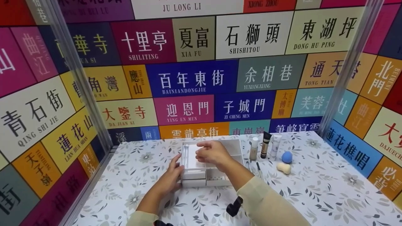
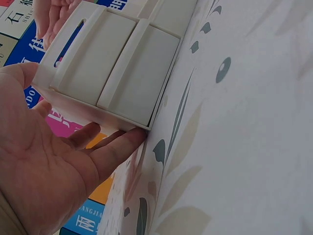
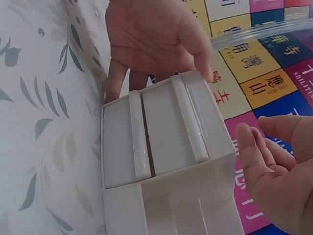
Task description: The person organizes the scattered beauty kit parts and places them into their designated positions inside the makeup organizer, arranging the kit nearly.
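Observation:
A white storage box [image 1: 193, 183] with small drawers stands on the table in front of me. My left hand [image 1: 173, 172] rests against its left side. In the left wrist view, the fingers [image 2: 120, 149] lie along the side wall down to the lower edge, with the thumb by the top edge. Two closed drawer fronts [image 2: 142, 76] with ridge handles show there. Over the box's top, my right hand [image 1: 215, 153] hovers with loosely bent fingers. Nothing shows between its thumb and fingers [image 3: 254, 156] in the right wrist view. Open compartments [image 3: 188, 215] lie beside the drawers.
Right of the box stand a pump bottle [image 1: 253, 149], a black tube [image 1: 265, 145] and a pale tube [image 1: 275, 147]. Near them lie a blue sponge [image 1: 287, 157], a cream sponge [image 1: 284, 168] and a thin dark stick [image 1: 259, 168]. Sign-covered walls enclose the patterned table [image 1: 314, 188].

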`<state>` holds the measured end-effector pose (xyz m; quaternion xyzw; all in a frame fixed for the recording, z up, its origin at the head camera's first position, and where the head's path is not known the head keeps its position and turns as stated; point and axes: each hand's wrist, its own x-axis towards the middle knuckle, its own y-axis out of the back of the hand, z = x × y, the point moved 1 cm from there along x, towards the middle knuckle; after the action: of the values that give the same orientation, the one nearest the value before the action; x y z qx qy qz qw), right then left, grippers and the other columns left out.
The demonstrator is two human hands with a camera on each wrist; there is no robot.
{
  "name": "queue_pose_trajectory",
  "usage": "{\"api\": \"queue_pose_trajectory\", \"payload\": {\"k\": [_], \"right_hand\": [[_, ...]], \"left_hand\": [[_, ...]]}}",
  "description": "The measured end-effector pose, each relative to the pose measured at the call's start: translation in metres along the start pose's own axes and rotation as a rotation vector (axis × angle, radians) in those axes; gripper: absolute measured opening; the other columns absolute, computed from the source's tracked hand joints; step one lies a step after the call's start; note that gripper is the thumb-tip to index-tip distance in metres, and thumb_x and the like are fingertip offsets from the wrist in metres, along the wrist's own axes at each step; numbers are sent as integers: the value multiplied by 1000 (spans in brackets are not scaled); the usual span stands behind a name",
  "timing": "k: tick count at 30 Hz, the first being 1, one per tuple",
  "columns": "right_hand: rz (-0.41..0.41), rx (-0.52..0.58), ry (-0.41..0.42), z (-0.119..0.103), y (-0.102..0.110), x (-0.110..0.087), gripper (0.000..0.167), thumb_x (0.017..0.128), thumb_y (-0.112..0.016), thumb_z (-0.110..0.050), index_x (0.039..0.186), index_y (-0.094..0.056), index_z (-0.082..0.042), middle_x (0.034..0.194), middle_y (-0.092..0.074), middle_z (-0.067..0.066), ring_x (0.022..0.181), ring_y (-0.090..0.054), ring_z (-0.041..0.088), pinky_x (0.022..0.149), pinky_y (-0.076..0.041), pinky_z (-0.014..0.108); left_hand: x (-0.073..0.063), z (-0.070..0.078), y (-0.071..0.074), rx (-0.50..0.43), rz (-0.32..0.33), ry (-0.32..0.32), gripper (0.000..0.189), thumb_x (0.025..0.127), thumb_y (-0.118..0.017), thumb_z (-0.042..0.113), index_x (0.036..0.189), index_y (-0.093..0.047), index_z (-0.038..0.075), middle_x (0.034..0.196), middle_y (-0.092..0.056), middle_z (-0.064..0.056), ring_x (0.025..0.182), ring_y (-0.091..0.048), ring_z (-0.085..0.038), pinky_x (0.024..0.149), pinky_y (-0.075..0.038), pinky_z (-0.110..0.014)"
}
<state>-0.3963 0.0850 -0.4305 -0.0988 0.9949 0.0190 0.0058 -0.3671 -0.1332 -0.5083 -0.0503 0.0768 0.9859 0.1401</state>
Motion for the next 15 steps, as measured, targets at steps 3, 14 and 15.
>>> {"api": "queue_pose_trajectory", "payload": {"k": [3, 14, 15], "right_hand": [[5, 38, 23, 2, 11, -7, 44, 95, -73, 0, 138, -65, 5, 108, -76, 20, 85, -77, 20, 84, -68, 36], [72, 98, 51, 7, 58, -39, 43, 96, -71, 3, 138, -64, 6, 106, -74, 15, 88, -77, 22, 82, -67, 32], [72, 97, 53, 8, 62, -42, 43, 97, -71, 2, 139, -62, 7, 106, -74, 15, 87, -77, 20, 83, -67, 32]], "left_hand": [[0, 0, -1, 3, -2, 2, 66, 110, -46, 47, 169, -17, 44, 179, -11, -21, 160, -31, -54, 122, -40, -69], [0, 0, 1, -8, -24, -17, 67, 111, -45, 45, 170, -14, 43, 178, -15, -19, 159, -33, -52, 123, -40, -67], [0, 0, 1, -2, -23, -16, 67, 111, -44, 45, 170, -14, 42, 178, -15, -19, 159, -33, -52, 123, -40, -67]]}}
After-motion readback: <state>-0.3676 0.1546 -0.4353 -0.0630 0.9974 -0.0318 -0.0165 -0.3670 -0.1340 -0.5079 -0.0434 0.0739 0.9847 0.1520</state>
